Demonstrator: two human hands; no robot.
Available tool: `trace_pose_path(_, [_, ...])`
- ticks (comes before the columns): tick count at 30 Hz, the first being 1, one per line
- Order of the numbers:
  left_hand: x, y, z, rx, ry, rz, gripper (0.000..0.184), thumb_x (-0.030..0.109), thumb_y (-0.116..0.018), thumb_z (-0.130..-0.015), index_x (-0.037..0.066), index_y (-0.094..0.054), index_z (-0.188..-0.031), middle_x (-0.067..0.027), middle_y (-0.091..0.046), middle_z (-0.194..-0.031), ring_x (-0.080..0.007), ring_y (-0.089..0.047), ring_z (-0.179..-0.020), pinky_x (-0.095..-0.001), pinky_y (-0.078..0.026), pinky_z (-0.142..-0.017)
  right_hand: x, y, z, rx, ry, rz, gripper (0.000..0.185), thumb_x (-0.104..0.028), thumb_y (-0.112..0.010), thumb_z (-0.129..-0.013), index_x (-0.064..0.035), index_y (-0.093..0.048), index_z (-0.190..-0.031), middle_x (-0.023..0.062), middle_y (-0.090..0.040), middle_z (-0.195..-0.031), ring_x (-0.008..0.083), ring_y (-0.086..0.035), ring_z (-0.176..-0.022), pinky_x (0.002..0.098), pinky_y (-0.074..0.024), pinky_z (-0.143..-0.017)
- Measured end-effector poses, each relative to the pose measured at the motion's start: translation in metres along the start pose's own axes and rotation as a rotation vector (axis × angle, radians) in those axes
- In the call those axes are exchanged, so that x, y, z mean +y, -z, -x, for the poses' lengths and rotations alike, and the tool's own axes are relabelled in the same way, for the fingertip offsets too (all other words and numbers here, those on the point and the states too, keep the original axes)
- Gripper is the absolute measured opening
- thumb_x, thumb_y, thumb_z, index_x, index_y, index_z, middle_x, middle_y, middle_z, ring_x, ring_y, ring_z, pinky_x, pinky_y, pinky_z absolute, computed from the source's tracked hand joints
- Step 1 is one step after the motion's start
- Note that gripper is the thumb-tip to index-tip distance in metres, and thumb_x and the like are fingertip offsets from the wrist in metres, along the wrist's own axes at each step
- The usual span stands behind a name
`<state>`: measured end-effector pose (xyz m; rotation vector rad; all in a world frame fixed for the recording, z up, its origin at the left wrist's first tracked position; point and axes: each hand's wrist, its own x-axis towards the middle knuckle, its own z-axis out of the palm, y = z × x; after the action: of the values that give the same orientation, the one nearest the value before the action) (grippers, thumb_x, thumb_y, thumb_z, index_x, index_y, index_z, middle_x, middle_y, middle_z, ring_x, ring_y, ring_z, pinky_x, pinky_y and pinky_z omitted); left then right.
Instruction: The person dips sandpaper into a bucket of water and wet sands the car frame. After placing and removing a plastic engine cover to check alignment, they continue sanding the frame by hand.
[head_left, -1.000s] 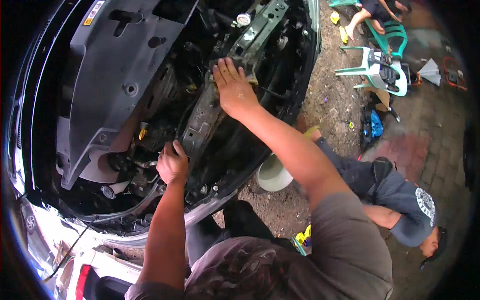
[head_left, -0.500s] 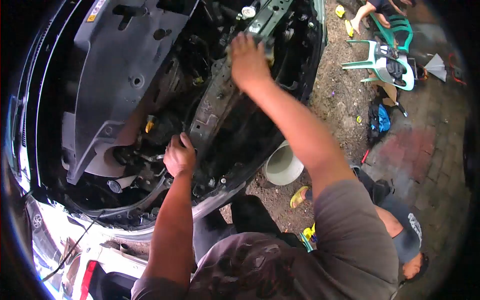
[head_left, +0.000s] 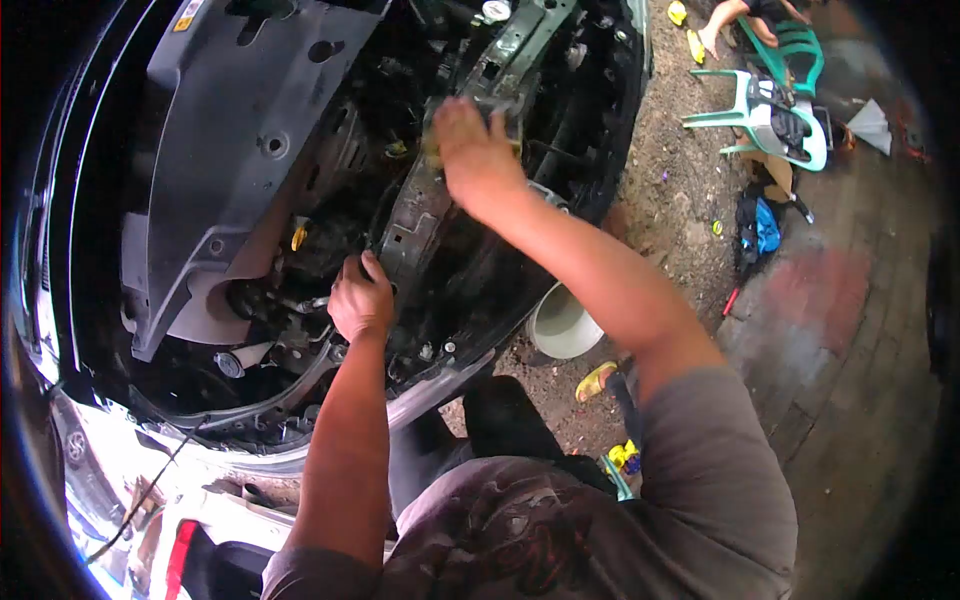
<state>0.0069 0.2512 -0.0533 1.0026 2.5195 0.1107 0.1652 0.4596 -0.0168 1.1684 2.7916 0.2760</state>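
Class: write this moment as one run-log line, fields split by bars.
left hand: at near end of metal bar | right hand: over a blurred pad farther along bar | bucket: on ground

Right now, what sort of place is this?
Probably an informal, roadside-type car repair spot: an exposed engine bay, with a bucket on dirt ground and a plastic chair nearby.

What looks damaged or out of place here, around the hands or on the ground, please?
The metal bar under the right hand looks blotchy and scuffed, its surface uneven. On the paving, a reddish patch stands out from the duller ground; I cannot tell whether it is stain or paint.
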Motion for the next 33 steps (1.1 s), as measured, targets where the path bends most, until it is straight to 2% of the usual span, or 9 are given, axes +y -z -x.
trace_pose_path(3, [0.002,0.001,0.000,0.010,-0.013,-0.001,0.048,0.049,-0.047,-0.109,0.007,-0.071,-0.108,-0.0225,-0.077,-0.107,-0.0465,-0.073,-0.101,-0.0588,-0.057,-0.087,-0.002,-0.016,-0.004,-0.014,-0.311,-0.007,0.064,-0.020,-0.050,-0.102,0.0115,-0.045,-0.158,0.0312,-0.046,-0.165,0.0470,-0.043,-0.154,0.0688,-0.0291,-0.125])
trace_pose_path(6, [0.002,0.000,-0.001,0.029,-0.027,0.020,0.049,0.049,-0.046,-0.109,0.007,-0.071,-0.108,-0.0231,-0.077,-0.108,-0.0471,-0.072,-0.102,-0.0591,-0.056,-0.088,-0.031,-0.004,0.037,-0.129,-0.221,-0.100,0.067,-0.020,-0.049,-0.102,0.0191,-0.041,-0.156,0.0418,-0.043,-0.160,0.0571,-0.039,-0.153,0.0781,-0.0210,-0.123])
trace_pose_path(10, [0.000,-0.001,0.003,-0.004,-0.022,0.001,0.049,0.048,-0.046,-0.110,0.006,-0.071,-0.108,-0.0239,-0.077,-0.108,-0.0476,-0.072,-0.102,-0.0595,-0.056,-0.088,0.013,-0.031,-0.013,-0.137,-0.516,-0.198,0.069,-0.019,-0.049,-0.102,0.0172,-0.036,-0.160,0.0385,-0.038,-0.166,0.0521,-0.035,-0.157,0.0770,-0.0219,-0.123])
trace_pose_path(16, [0.006,-0.002,0.002,0.029,-0.033,0.023,0.050,0.048,-0.045,-0.110,0.005,-0.071,-0.108,-0.0244,-0.076,-0.109,-0.0487,-0.071,-0.102,-0.0604,-0.055,-0.088,-0.023,-0.021,0.009,-0.332,-0.465,-0.193,0.073,-0.020,-0.049,-0.102,0.0155,-0.030,-0.163,0.0351,-0.033,-0.171,0.0489,-0.026,-0.162,0.0792,-0.0172,-0.123])
trace_pose_path(20, [-0.001,-0.004,0.004,0.021,-0.020,-0.011,0.050,0.048,-0.044,-0.110,0.006,-0.071,-0.109,-0.0248,-0.076,-0.110,-0.0496,-0.071,-0.102,-0.0617,-0.055,-0.088,0.041,-0.052,-0.034,-0.063,-0.668,-0.294,0.078,-0.024,-0.054,-0.100,0.0153,-0.030,-0.163,0.0344,-0.034,-0.170,0.0482,-0.024,-0.163,0.0780,-0.0197,-0.123])
trace_pose_path(21, [0.000,-0.005,0.003,0.046,-0.025,-0.017,0.051,0.049,-0.044,-0.110,0.006,-0.071,-0.109,-0.0250,-0.076,-0.110,-0.0497,-0.071,-0.103,-0.0620,-0.055,-0.088,0.053,-0.046,-0.048,-0.192,-0.693,-0.297,0.078,-0.023,-0.056,-0.099,0.0164,-0.031,-0.162,0.0365,-0.037,-0.167,0.0497,-0.029,-0.161,0.0778,-0.0227,-0.122])
trace_pose_path(25, [0.008,-0.002,0.001,0.006,-0.021,0.017,0.052,0.049,-0.043,-0.110,0.006,-0.072,-0.111,-0.0254,-0.076,-0.110,-0.0497,-0.071,-0.103,-0.0621,-0.055,-0.088,-0.011,-0.007,-0.006,-0.365,-0.506,-0.340,0.081,-0.021,-0.057,-0.098,0.0196,-0.027,-0.162,0.0428,-0.030,-0.168,0.0555,-0.026,-0.160,0.0762,-0.0148,-0.126])
trace_pose_path(27, [0.004,0.000,0.003,-0.004,-0.014,-0.016,0.053,0.050,-0.042,-0.110,0.006,-0.072,-0.112,-0.0253,-0.076,-0.110,-0.0497,-0.071,-0.103,-0.0619,-0.055,-0.089,-0.009,-0.026,-0.010,-0.202,-0.588,-0.376,0.082,-0.022,-0.058,-0.098,0.0198,-0.027,-0.162,0.0439,-0.032,-0.166,0.0558,-0.028,-0.159,0.0756,-0.0163,-0.126])
trace_pose_path(33, [0.004,-0.003,0.002,0.014,-0.034,0.001,0.054,0.051,-0.042,-0.110,0.006,-0.072,-0.113,-0.0262,-0.076,-0.111,-0.0508,-0.070,-0.103,-0.0621,-0.054,-0.089,0.000,-0.022,-0.013,-0.208,-0.552,-0.355,0.084,-0.027,-0.061,-0.098,0.0205,-0.030,-0.160,0.0443,-0.032,-0.166,0.0608,-0.029,-0.157,0.0750,-0.0179,-0.125])
